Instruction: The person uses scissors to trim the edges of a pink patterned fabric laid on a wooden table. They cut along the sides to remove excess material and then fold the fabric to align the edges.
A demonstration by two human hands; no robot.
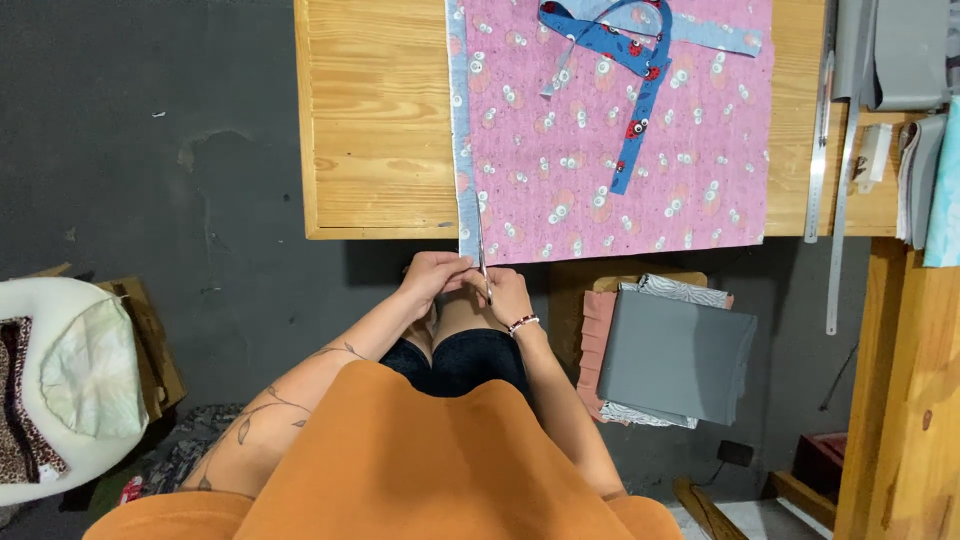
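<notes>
A pink patterned fabric (620, 130) lies flat on a wooden table (380, 120), with a light blue strip along its left edge (463, 120). Blue fabric ribbons (625, 60) lie on top of it at the far side. My left hand (432, 276) pinches the near left corner of the fabric at the table's edge. My right hand (508, 295) holds scissors (483, 262) whose blades point up into the fabric just beside the blue strip.
Metal rulers (820, 130) lie along the table's right side beside folded grey cloth (895, 50). Below the table sits a stack of folded grey and patterned fabrics (670, 355). A white chair with cloths (60, 390) stands at the left.
</notes>
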